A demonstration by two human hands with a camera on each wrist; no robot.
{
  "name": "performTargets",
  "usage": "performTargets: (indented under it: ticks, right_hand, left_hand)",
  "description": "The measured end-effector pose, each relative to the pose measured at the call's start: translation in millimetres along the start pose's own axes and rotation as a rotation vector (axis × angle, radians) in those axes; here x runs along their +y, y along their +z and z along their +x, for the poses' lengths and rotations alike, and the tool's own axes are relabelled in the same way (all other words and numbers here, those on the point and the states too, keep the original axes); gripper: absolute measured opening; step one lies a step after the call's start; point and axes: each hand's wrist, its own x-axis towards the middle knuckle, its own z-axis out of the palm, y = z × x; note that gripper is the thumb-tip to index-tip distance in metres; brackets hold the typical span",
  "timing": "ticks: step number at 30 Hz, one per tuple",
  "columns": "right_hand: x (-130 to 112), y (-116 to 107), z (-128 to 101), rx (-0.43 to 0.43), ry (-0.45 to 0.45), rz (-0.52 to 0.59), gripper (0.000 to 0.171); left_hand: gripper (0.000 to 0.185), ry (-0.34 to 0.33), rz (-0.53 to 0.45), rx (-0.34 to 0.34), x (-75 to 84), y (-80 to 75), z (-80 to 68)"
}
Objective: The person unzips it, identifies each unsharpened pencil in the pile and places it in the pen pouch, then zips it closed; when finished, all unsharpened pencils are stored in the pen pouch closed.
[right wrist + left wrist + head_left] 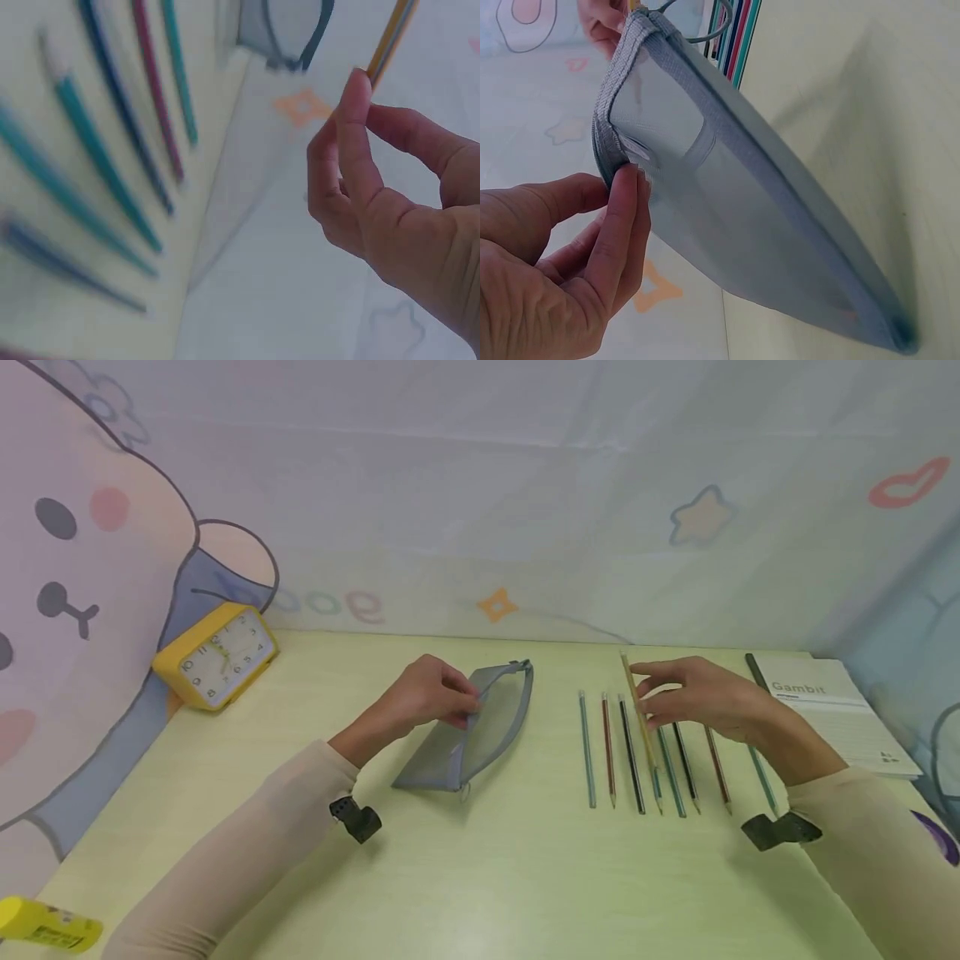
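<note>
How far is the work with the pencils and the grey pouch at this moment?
Done: none shows inside the see-through pouch. In hand: the left hand holds the pouch at its edge, and the right hand pinches a yellow pencil above the row. Left: the other pencils lie side by side on the table.

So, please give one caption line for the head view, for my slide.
Left hand holds grey mesh zip pouch; right hand pinches yellow wooden pencil above pencil row.

Left hand [431, 693] curls in a pinch, forearm stretched across; right hand [693, 697] hovers raised, fingertips pressed together.
</note>
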Motion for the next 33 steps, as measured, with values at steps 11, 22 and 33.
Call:
performTargets:
  ticks: [11,22,33]
  right_hand:
    - [-32,77,31,-0.096,-0.048,0.312,0.07]
    - [-42,130,70,0.01,0.04,0.46,0.07]
    - [-58,147,99,0.054,-0.008,0.344,0.071]
  left_hand:
    - [0.018,0.016,-0.028,-0.006,-0.4,1.5,1.4]
    - [0.013,0.003,-0.028,-0.013,-1.0,5.6,2.3]
    - [0.013,0.024,-0.026,-0.024,1.9,5.1,2.0]
